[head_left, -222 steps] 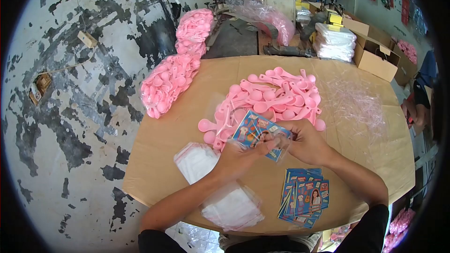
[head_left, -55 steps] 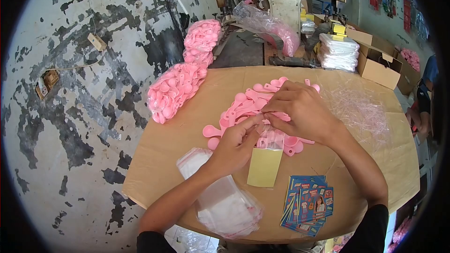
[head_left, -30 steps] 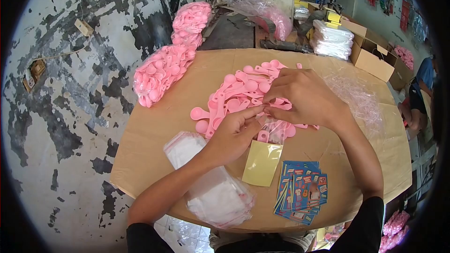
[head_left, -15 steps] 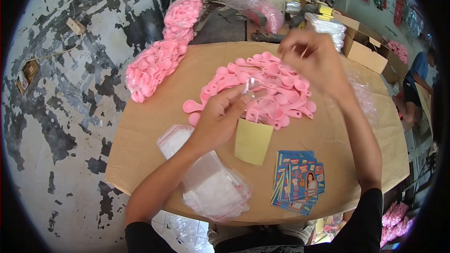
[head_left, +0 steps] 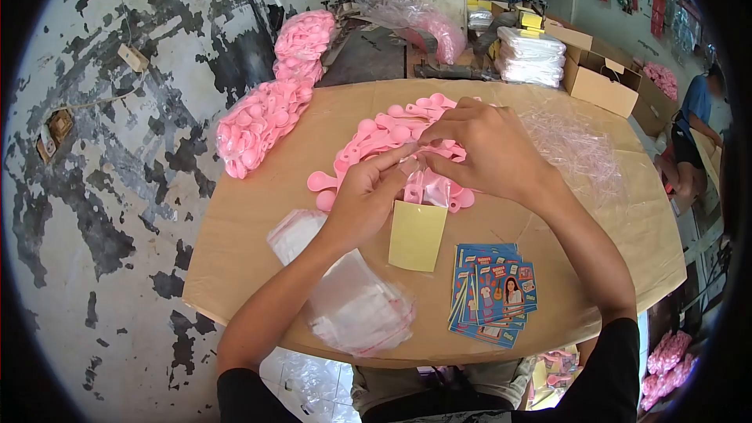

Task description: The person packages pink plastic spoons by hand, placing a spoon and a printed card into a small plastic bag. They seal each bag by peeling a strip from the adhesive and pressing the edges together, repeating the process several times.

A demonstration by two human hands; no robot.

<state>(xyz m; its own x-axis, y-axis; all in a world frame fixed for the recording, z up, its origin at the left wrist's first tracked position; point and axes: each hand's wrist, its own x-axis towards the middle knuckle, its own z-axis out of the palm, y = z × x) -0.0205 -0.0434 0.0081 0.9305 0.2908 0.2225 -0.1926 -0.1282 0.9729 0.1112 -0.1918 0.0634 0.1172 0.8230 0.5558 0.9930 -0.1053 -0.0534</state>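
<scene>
A clear plastic bag with a yellow card in its lower part hangs from my left hand, whose thumb and fingers pinch its top. My right hand has come to the same top edge, its thumb and index finger closed near my left fingertips; what exactly they grip is too small to tell. Behind both hands lies a pile of pink spoons. Flat clear bags are stacked beside my left forearm. Blue printed cards lie in a loose stack nearer my right forearm.
Bagged pink spoons rest at the table's back left. Thin clear plastic strips lie at the right of the brown table. Behind it stand wrapped white packs and an open cardboard box. Another person sits far right.
My right hand has come down and left from above the pile to the top of the bag, beside my left fingers. My left hand still holds the bag.
</scene>
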